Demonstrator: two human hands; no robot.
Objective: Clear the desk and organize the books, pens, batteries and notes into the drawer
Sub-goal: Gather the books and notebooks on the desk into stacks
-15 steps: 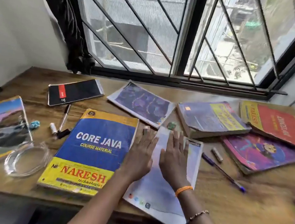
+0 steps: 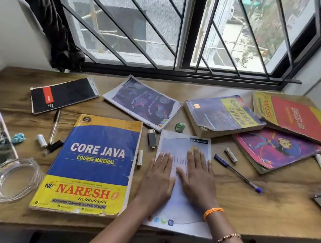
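Both my hands lie flat, fingers straight and spread wide, holding nothing: my left hand (image 2: 158, 178) and my right hand (image 2: 197, 179) press side by side on the pale notebook (image 2: 178, 203), which sits at the desk's (image 2: 265, 209) near edge with its lower end overhanging. That overhang is the risk as I judge it: if I lean too hard toward myself or slide the notebook back, it could tip off the edge, and the drawer is not in view, so I cannot tell where it would land. Just left of my left hand a battery (image 2: 140, 157) lies against the big blue and yellow book (image 2: 92, 165); a careless sweep could send it rolling. Beside it, a little farther in, is a small dark lighter-like thing (image 2: 151, 139). To the right a blue pen (image 2: 236, 173) lies loose, with another battery (image 2: 231, 155) beyond it. Near the left edge a glass ashtray (image 2: 14, 179) sits close to the front and could get knocked. Farther in are a black pen (image 2: 54, 127), a black notepad (image 2: 64, 95), a purple notebook (image 2: 142, 102), a green crumpled scrap (image 2: 180, 127) and, toward the far right corner, three stacked books (image 2: 224, 114).
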